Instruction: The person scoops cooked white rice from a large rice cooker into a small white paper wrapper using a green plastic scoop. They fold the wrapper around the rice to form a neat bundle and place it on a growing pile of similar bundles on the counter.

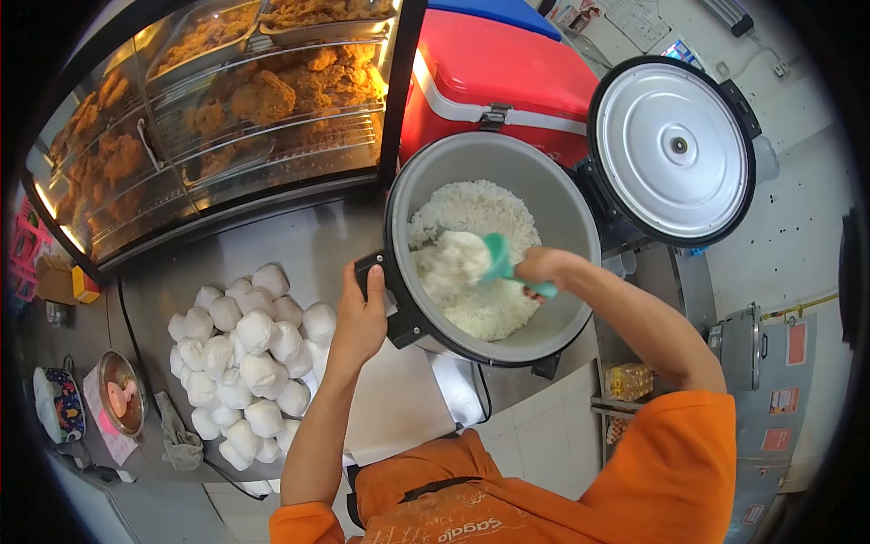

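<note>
A large rice cooker (pixel 493 146) stands with its lid (pixel 673 156) raised to the right, white cooked rice (pixel 503 313) inside. My right hand (pixel 540 268) is in the pot, closed around the handle of a green plastic scoop (pixel 498 257). The scoop and the rice at its mouth are blurred. My left hand (pixel 367 309) grips the cooker's black side handle (pixel 401 299), thumb on top. To the left of that hand, many round white wrapped bundles (pixel 257 333) are piled on the steel counter (pixel 149 285); what they contain is hidden.
A lit glass display case (pixel 272 197) with fried chicken is at the upper left. A red cooler box (pixel 510 61) stands behind the cooker. Brown paper sheets (pixel 397 401) lie by the counter's front edge. A steel bowl (pixel 139 408) and a grey cloth (pixel 178 435) are at the left.
</note>
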Demonstrator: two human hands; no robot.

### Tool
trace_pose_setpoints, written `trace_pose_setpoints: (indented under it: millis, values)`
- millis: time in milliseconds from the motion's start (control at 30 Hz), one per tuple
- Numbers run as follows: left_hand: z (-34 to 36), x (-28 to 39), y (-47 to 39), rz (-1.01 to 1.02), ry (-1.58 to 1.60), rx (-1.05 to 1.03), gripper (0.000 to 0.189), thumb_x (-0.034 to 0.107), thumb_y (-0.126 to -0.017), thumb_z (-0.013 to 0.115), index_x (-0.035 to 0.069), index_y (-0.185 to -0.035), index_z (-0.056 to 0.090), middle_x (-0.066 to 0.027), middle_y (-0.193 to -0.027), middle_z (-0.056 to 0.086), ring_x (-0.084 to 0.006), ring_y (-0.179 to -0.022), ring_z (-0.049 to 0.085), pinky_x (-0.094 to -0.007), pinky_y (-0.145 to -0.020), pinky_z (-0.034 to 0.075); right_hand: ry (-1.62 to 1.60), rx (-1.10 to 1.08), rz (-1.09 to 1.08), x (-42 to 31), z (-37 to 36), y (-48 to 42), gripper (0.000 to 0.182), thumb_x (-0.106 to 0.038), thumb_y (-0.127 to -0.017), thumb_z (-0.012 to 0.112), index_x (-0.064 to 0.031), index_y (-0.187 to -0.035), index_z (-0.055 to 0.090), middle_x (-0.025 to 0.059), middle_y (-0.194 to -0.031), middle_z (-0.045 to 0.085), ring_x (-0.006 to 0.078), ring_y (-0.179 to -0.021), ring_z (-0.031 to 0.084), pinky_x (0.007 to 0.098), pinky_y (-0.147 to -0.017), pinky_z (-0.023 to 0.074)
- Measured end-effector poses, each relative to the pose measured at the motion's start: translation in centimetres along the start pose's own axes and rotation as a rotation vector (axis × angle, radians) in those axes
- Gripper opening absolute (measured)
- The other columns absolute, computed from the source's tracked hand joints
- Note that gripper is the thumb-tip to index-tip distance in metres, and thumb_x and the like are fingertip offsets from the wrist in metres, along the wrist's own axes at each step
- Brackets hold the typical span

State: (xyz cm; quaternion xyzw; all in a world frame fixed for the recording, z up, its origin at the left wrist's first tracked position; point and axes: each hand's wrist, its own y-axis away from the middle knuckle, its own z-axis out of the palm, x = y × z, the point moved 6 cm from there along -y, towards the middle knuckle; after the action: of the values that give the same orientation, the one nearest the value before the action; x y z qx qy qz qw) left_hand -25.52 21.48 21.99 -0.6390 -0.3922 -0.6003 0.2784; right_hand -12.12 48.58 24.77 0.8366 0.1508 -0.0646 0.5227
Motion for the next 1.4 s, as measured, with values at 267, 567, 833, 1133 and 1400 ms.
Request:
trace_pose_setpoints:
  millis: [267, 567, 833, 1133, 1400]
  values:
    - [0.6, 0.5, -0.8, -0.033, -0.044, -0.036, 0.055, 0.045, -0.103, 0.040, -0.005, -0.127, 0.044, -0.0256, -0.111, 0.061, -0.0363, -0.105, 0.060, -0.0404, -0.094, 0.044, 0.951, 0.605, -0.505, -9.0, -1.6, -6.0, 0.018, -0.005, -0.080, 0.059, -0.0004, -0.093, 0.071, 0.0218, -0.096, 0.070, 0.0332, -0.084, 0.071, 0.0431, -0.071, 0.0553]
    - [0.3, -1.0, -0.8, -0.184, 0.266, 0.072, 0.048, 0.036, -0.098, 0.057, -0.001, -0.127, 0.046, -0.0150, -0.110, 0.063, -0.0218, -0.099, 0.061, -0.0326, -0.086, 0.049, 1.497, 0.304, -0.790, -12.8, -0.1, 1.9, 0.019, -0.012, -0.081, 0.063, -0.0010, -0.096, 0.067, 0.0155, -0.081, 0.070, 0.0327, -0.078, 0.071, 0.0408, -0.065, 0.0556]
    - [2.2, -1.1, 0.6, -0.210, 0.766, 0.341, 0.063, 0.022, -0.088, 0.074, -0.005, -0.136, 0.043, -0.0096, -0.101, 0.066, -0.0140, -0.085, 0.065, -0.0237, -0.073, 0.051, 1.676, 0.323, -0.473, -1.0, -5.3, -3.7, 0.013, -0.008, -0.078, 0.064, -0.0030, -0.087, 0.072, 0.0158, -0.091, 0.072, 0.0298, -0.086, 0.071, 0.0396, -0.067, 0.0559]
    - [2.6, -1.0, 0.0, -0.210, 0.693, 0.395, 0.038, 0.026, -0.088, 0.072, 0.001, -0.116, 0.063, 0.0040, -0.078, 0.058, -0.0004, -0.051, 0.040, -0.0170, -0.046, 0.030, 1.263, -0.139, -0.370, 3.0, -5.0, -6.8, 0.024, -0.014, -0.083, 0.055, 0.0045, -0.089, 0.069, 0.0196, -0.073, 0.068, 0.0347, -0.066, 0.067, 0.0442, -0.062, 0.0526]
    - [2.8, -1.0, -0.1, -0.191, 0.618, 0.365, 0.027, 0.035, -0.089, 0.068, 0.009, -0.099, 0.066, 0.0050, -0.077, 0.054, -0.0019, -0.062, 0.047, -0.0172, -0.049, 0.036, 0.862, -0.212, -0.715, 2.6, 1.2, -4.6, 0.032, -0.020, -0.087, 0.056, 0.0062, -0.103, 0.065, 0.0219, -0.085, 0.069, 0.0353, -0.080, 0.067, 0.0447, -0.073, 0.0504]
